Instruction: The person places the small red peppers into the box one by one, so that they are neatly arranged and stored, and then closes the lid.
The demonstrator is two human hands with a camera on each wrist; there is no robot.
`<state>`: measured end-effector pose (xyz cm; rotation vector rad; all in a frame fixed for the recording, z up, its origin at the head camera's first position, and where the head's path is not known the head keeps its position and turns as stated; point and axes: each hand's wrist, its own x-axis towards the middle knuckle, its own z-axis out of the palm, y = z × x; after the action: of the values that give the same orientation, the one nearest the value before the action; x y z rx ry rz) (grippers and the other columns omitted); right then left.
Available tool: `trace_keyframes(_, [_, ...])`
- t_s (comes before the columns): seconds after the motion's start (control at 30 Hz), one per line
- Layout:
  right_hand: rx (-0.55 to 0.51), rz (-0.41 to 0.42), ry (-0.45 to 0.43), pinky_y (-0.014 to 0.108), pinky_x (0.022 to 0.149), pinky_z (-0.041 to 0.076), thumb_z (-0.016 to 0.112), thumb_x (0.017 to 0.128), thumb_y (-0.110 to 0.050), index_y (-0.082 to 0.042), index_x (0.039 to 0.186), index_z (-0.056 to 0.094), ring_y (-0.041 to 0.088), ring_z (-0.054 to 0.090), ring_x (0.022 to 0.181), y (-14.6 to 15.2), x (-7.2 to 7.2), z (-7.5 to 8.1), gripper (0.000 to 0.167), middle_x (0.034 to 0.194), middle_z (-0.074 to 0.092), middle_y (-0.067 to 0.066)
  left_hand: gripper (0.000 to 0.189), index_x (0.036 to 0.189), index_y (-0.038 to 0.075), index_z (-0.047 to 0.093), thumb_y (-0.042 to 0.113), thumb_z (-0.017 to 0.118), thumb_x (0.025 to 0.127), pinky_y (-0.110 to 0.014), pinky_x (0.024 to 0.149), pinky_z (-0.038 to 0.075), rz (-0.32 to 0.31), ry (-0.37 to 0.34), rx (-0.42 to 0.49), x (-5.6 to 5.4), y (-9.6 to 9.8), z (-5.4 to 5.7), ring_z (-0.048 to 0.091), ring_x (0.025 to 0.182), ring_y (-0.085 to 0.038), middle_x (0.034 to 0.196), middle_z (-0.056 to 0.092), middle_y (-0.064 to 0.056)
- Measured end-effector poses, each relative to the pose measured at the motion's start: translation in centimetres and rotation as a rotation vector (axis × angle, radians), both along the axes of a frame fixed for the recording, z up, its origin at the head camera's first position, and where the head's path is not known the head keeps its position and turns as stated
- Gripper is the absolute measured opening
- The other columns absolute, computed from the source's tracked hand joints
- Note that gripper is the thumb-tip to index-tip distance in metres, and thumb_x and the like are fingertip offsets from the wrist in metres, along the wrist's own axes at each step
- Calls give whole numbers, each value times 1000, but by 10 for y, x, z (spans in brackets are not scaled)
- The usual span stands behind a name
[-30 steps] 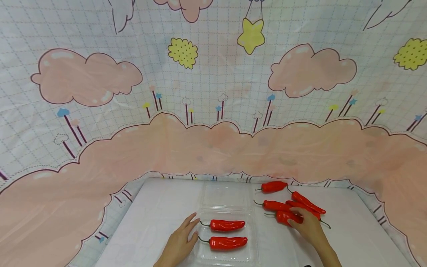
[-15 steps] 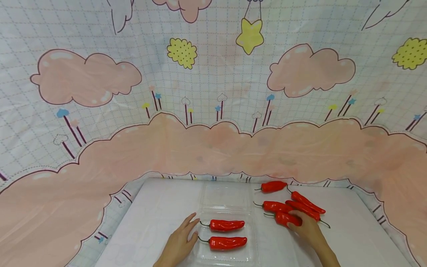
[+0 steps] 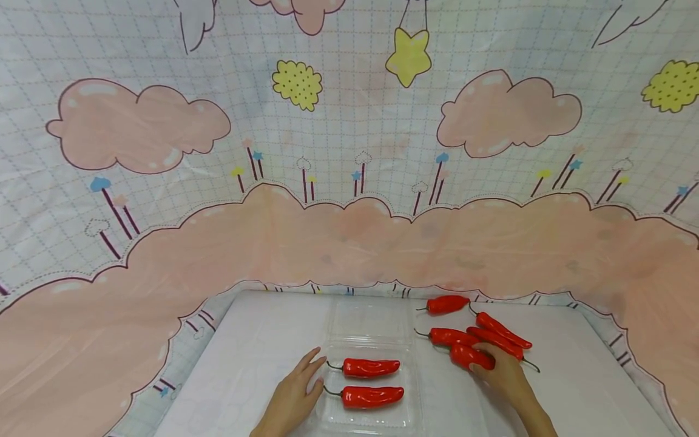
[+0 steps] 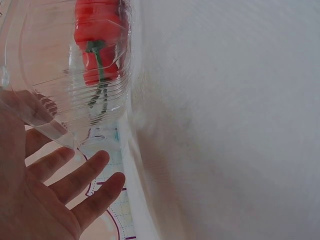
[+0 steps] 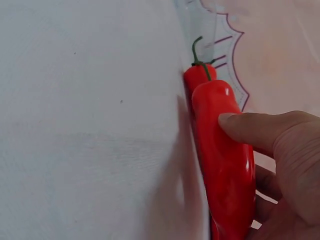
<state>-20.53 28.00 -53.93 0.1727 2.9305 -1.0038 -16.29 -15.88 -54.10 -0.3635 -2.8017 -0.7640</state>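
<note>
A clear plastic clamshell box (image 3: 412,388) lies on the table with its lid (image 3: 377,318) folded back. Inside it are two red chili peppers, the upper one (image 3: 370,368) and the lower one (image 3: 374,397), side by side with stems to the left. My left hand (image 3: 293,391) is at the box's left edge, fingers spread; in the left wrist view the thumb shows through the clear wall. My right hand (image 3: 502,369) pinches another red chili pepper (image 5: 220,145) between thumb and fingers at the right-hand pile. Its far end is partly hidden by the hand.
Several other red chili peppers lie around the right hand: one at the back (image 3: 448,304), a slanted one (image 3: 503,331), one touching the held pepper (image 3: 450,336). The white table (image 3: 256,328) ends at a cartoon-printed curtain (image 3: 349,243).
The held pepper has tilted slightly, its stem end rising a little in my right hand. My left hand and the box have stayed put.
</note>
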Motion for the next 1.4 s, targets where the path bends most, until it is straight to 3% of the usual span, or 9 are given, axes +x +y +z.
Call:
trace_keyframes(0.67, [1,29,148,57,91,54,81,80,-29,-11,130,61,34,52,115,-14,13,37,57,128,62,16,41,131,14,63,19,65,91,-48,92,55,6,-9,-4,1,1,3,66,113,-24,147,52,0])
trace_keyframes(1.4, [47,77,264,57,93,53,81,79,-28,-14,125,64,30,58,110,-40,24,61,52,122,67,10,41,131,14,63,19,66,91,-50,92,54,9,-30,6,2,3,5,66,112,-24,148,51,-1])
